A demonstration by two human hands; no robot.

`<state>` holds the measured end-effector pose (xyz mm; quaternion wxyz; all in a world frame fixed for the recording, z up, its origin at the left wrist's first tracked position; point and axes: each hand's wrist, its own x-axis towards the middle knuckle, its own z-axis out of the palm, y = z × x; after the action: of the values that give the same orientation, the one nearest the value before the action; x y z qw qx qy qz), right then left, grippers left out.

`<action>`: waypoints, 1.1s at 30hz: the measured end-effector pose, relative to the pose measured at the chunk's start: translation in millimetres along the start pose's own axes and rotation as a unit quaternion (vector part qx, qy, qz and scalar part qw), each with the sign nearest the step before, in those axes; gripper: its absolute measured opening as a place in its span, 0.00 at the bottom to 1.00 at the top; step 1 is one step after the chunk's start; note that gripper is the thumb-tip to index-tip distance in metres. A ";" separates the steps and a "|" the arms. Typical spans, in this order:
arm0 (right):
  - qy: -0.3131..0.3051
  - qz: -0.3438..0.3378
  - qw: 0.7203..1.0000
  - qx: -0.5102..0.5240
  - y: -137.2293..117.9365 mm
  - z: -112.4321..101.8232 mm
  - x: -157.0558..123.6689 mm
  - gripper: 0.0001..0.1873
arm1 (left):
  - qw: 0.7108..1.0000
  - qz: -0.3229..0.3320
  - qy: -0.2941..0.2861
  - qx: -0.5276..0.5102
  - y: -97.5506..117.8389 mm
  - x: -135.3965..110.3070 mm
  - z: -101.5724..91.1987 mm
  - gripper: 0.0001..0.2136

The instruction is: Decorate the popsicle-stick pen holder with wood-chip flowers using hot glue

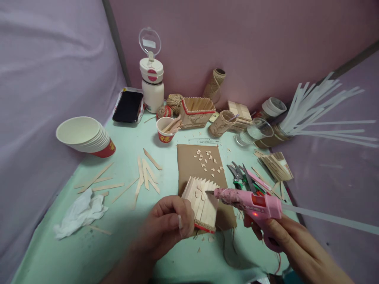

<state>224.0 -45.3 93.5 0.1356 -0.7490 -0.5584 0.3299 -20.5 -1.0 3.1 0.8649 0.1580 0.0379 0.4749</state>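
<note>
My right hand (284,232) is wrapped around a pink hot glue gun (248,201) with a lit red light and a long glue stick out of its back. Its nozzle points left, at the wooden flower petals on a craft-stick piece (204,209). That piece has pointed stick ends, twine and a red band along its lower edge, and it lies over brown cardboard (186,161). Beside its left edge, my left hand (171,221) is closed in a pinch. A small pale bit shows at its fingertips, too small to name. Whether these fingers also touch the craft-stick piece is unclear.
Small wooden petals (207,159) lie on the cardboard. Pliers and scissors (242,175) are at right. Loose craft sticks (145,173), a crumpled tissue (83,213) and stacked paper cups (85,136) occupy the left. Behind are a bottle (152,90), a phone (128,106) and a glass (251,132).
</note>
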 end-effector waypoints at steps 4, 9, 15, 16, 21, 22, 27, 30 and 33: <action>-0.004 -0.016 1.000 -0.003 3.1 -1.3 -0.9 0.23 | 1.000 0.001 -0.004 -0.006 0.3 -0.7 0.3 0.03; -0.003 -0.052 0.999 -0.005 3.9 -1.3 -0.2 0.22 | 1.000 0.000 -0.003 -0.005 -0.2 -1.0 0.2 0.03; 0.005 -0.059 0.998 -0.007 4.0 -0.1 1.7 0.22 | 1.000 -0.001 0.002 -0.008 0.8 -0.7 0.9 0.03; 0.005 -0.063 0.998 -0.007 4.0 -0.3 1.8 0.22 | 1.000 -0.001 0.002 -0.007 1.0 -0.7 0.8 0.03; 0.020 -0.100 0.995 -0.008 -0.4 -2.8 1.3 0.21 | 1.000 -0.004 0.004 -0.007 0.4 -0.9 -0.5 0.03; 0.023 -0.105 0.994 -0.012 -1.5 -3.4 1.1 0.20 | 1.000 -0.004 0.005 -0.007 0.1 -0.9 -0.6 0.03; 0.025 -0.113 0.993 -0.027 1.0 -7.5 -0.7 0.18 | 1.000 -0.004 0.005 -0.004 -0.4 -0.5 0.6 0.04; 0.043 -0.102 0.993 -0.042 10.6 -8.4 -3.3 0.19 | 1.000 -0.004 0.011 0.000 -0.7 -0.9 0.4 0.04; 0.049 -0.078 0.995 -0.039 18.7 -7.7 -5.6 0.20 | 1.000 -0.004 0.018 0.004 -1.7 -1.5 -1.5 0.04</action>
<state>242.1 -55.5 90.4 0.1589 -0.7230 -0.6204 0.2590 -20.2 -2.7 1.0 0.8656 0.1525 0.0555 0.4737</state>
